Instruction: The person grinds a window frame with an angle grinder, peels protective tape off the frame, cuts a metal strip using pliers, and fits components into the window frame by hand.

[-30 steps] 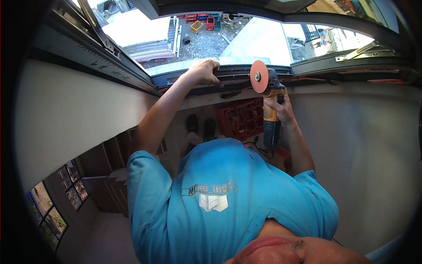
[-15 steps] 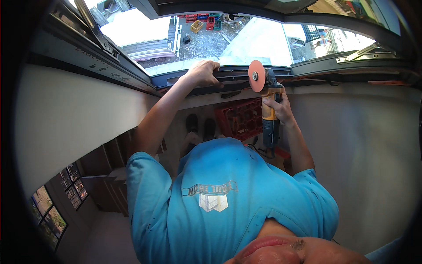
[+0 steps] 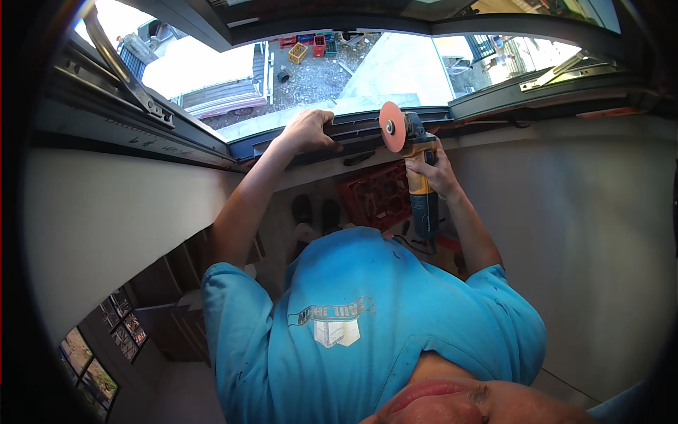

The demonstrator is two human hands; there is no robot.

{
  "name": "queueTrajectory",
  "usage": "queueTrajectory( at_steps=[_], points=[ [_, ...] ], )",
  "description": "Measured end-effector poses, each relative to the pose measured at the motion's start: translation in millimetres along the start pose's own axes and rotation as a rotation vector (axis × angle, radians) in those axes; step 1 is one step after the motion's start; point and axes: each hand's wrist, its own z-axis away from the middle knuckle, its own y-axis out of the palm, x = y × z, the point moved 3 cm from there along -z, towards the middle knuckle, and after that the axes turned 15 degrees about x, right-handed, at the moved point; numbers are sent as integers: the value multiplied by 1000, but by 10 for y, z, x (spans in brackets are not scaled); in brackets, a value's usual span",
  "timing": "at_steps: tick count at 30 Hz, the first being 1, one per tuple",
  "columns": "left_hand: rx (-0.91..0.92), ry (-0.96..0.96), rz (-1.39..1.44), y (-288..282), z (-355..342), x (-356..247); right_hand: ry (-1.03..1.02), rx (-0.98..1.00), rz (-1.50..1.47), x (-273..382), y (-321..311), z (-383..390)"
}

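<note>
My left hand (image 3: 305,132) grips the dark metal window frame (image 3: 359,121) along the sill, thumb hanging lower than the curled fingers. My right hand (image 3: 436,169) is closed round the yellow-and-black body of an angle grinder (image 3: 424,210). Its pinkish disc (image 3: 392,126) stands nearly upright, facing left, close to the bottom rail and right of my left hand; whether it touches the rail I cannot tell. The grinder's lower end points down toward my body, with a dark cord partly visible below it.
A red plastic crate (image 3: 373,198) lies on the floor beside my feet. Metal stay arms (image 3: 127,78) flank the window opening. A pale wall (image 3: 565,233) is at the right, a white panel (image 3: 120,205) at the left. Far below outside are several coloured crates (image 3: 319,46).
The whole view has shifted, the window now sitting further left. The grinder's disc has moved slightly left toward my left hand; both hands keep their holds.
</note>
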Motion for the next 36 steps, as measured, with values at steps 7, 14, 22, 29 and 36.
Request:
queueTrajectory(
  at_steps=[7, 14, 22, 29, 36],
  points=[
    [25, -30, 18, -18, 30, -3, -32, -13, 21, 66, 38, 28],
    [71, -42, 5, -110, 65, 3, -54, -26, -132, 196, 94, 87],
    [47, -35, 16, -107, -19, -112, -77, 27, -62, 170, 120, 81],
    [25, -45, -16, -118, -49, -225, -86, 84, -58, 210, 252, 46],
    [60, -70, -31, -77, -65, -207, -59, 69, -22, 243, 308, 27]
  ],
)
